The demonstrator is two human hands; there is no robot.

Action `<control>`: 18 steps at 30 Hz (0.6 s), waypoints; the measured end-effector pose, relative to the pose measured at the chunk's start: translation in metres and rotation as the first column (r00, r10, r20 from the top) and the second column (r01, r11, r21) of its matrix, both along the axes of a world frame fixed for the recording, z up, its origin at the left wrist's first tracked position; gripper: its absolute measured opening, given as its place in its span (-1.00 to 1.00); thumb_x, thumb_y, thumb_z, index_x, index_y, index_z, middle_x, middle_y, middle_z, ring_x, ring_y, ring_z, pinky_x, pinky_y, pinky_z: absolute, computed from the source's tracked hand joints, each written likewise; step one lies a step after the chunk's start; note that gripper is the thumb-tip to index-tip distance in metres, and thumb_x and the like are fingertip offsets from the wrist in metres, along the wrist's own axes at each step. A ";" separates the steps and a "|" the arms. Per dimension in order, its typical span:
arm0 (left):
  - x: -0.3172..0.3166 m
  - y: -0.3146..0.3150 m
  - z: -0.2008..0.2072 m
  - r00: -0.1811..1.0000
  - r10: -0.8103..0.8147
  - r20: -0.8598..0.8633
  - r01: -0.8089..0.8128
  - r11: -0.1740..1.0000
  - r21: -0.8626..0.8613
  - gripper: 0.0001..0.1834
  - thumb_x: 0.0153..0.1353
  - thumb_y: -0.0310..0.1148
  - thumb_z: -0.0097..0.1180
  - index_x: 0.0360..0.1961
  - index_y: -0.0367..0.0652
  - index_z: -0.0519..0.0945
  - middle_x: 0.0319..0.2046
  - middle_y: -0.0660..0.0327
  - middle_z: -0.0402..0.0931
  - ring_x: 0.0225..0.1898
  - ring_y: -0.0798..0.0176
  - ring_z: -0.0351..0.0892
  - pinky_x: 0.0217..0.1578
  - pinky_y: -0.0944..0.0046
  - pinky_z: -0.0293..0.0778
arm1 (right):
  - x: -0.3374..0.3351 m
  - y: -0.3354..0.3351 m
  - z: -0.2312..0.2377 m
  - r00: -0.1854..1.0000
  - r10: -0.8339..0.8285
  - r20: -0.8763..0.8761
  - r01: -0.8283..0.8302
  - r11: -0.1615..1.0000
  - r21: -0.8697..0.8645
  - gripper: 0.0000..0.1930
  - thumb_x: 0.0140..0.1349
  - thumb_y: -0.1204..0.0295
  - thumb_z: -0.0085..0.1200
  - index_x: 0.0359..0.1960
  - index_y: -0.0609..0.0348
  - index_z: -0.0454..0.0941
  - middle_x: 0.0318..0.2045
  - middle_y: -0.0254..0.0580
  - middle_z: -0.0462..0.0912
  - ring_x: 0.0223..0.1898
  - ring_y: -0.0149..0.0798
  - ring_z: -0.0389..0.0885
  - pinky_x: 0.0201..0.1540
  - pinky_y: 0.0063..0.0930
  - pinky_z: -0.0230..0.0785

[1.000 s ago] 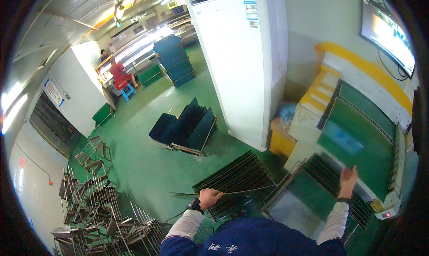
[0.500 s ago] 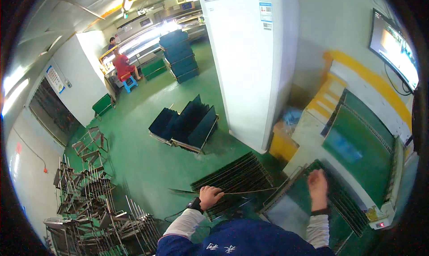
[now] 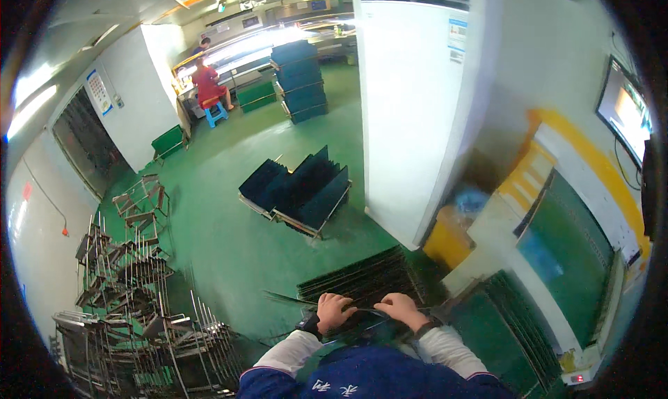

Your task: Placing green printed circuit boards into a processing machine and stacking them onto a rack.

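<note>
Work looks partway along to us: in the middle of the view stands a floor rack (image 3: 299, 193) packed with dark sheets, and at twelve o'clock rises a stack of filled racks (image 3: 300, 85), which we judge finished. At six o'clock, where we are busy, our left hand (image 3: 335, 312) is closed over the edge of a thin dark panel (image 3: 291, 299); our right hand (image 3: 402, 308) curls its fingers at the same edge, though we cannot tell whether it grips. That panel lies at the near side of a row of dark panels (image 3: 362, 277), and its end juts past them toward nine o'clock, so we judge this one not yet settled. Another row of panels (image 3: 518, 308) stands at four o'clock, beside a conveyor bearing a green sheet (image 3: 567, 246), while metal frames (image 3: 136, 287) crowd eight o'clock. How many panels remain, we cannot count.
</note>
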State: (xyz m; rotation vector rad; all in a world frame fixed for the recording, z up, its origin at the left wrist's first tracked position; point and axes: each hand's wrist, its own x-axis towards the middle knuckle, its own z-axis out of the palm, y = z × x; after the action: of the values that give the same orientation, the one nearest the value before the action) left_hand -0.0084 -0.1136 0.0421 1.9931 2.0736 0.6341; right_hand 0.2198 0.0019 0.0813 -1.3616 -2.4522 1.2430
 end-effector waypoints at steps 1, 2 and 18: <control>0.000 -0.001 0.001 1.000 -0.002 -0.004 0.002 1.000 -0.012 -0.54 0.11 0.11 0.10 -0.14 0.02 0.65 -0.18 0.24 0.60 0.00 0.11 0.43 0.10 0.07 0.17 | -0.007 -0.002 0.000 1.000 0.015 0.025 -0.015 1.000 -0.004 -0.55 0.06 -0.03 0.19 -0.34 0.15 0.67 -0.37 -0.07 0.67 -0.28 -0.07 0.63 -0.22 -0.27 0.44; 0.001 -0.002 0.002 1.000 -0.005 -0.006 0.005 1.000 -0.024 -0.54 0.11 0.11 0.11 -0.13 0.02 0.65 -0.18 0.25 0.60 0.01 0.12 0.43 0.11 0.07 0.17 | -0.013 -0.003 -0.003 0.999 0.025 0.031 -0.025 1.000 -0.001 -0.55 0.06 -0.03 0.19 -0.34 0.15 0.67 -0.37 -0.07 0.67 -0.28 -0.07 0.63 -0.22 -0.27 0.44; -0.003 -0.007 -0.001 0.998 0.026 0.051 -0.023 0.999 -0.048 -0.57 0.10 0.04 0.14 -0.08 0.06 0.61 -0.14 0.22 0.55 0.07 0.07 0.38 0.26 -0.11 0.03 | -0.048 -0.009 -0.040 0.988 0.067 0.140 -0.061 0.997 -0.045 -0.49 0.01 -0.13 0.16 -0.36 0.11 0.70 -0.42 -0.12 0.68 -0.30 -0.06 0.64 -0.22 -0.25 0.44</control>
State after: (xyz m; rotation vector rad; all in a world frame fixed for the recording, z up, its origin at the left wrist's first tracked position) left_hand -0.0114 -0.1204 0.0406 1.9081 2.0662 0.6285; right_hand 0.1717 -0.0074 0.0412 -1.4385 -2.5984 1.2571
